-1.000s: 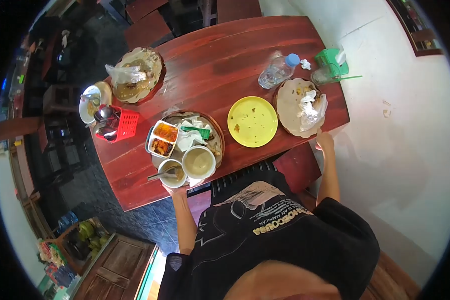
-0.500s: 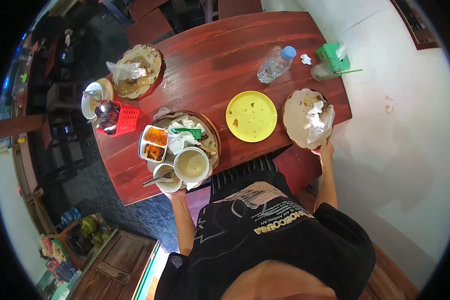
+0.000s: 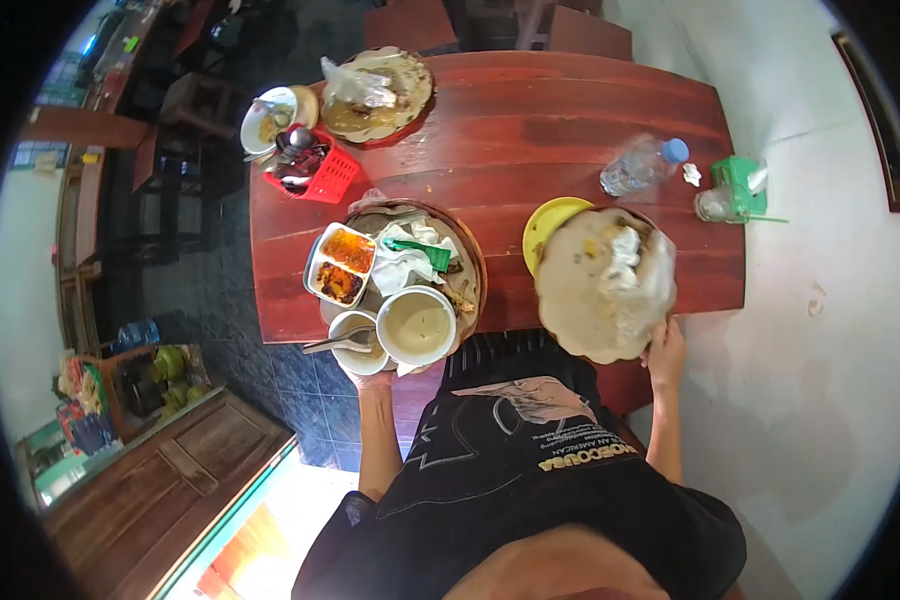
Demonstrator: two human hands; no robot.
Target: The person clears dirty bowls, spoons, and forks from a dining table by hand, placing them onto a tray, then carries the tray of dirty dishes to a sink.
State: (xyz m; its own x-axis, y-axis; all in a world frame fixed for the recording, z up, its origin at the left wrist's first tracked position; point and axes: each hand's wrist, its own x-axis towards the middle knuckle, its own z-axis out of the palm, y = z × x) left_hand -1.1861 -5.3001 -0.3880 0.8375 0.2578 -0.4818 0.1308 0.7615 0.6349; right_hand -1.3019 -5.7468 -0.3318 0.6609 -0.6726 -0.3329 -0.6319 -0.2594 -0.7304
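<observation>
My left hand (image 3: 372,381) is closed on the near edge of a loaded plate (image 3: 478,262), its fingers mostly hidden underneath. Stacked on that plate are a white bowl (image 3: 417,328), a smaller bowl (image 3: 342,352) with a spoon (image 3: 332,342), a two-part sauce dish (image 3: 342,265), crumpled tissues (image 3: 402,268) and a green wrapper (image 3: 425,254). At the table's right side, my right hand (image 3: 666,350) grips the rim of a paper-lined plate (image 3: 580,290) bearing scraps, tissue and clear plastic. This plate partly covers a yellow plate (image 3: 542,220).
On the wooden table (image 3: 510,130) stand a water bottle (image 3: 640,168), a green tissue box (image 3: 740,185) and a glass (image 3: 712,205). Far left are a red cutlery basket (image 3: 328,178), a bowl (image 3: 262,125) and another lined plate (image 3: 385,110). A wall (image 3: 800,260) rises at right.
The paper-lined plate in my right hand has come toward me and left, now overlapping the yellow plate. My left hand stays at the loaded plate. The whole view has shifted.
</observation>
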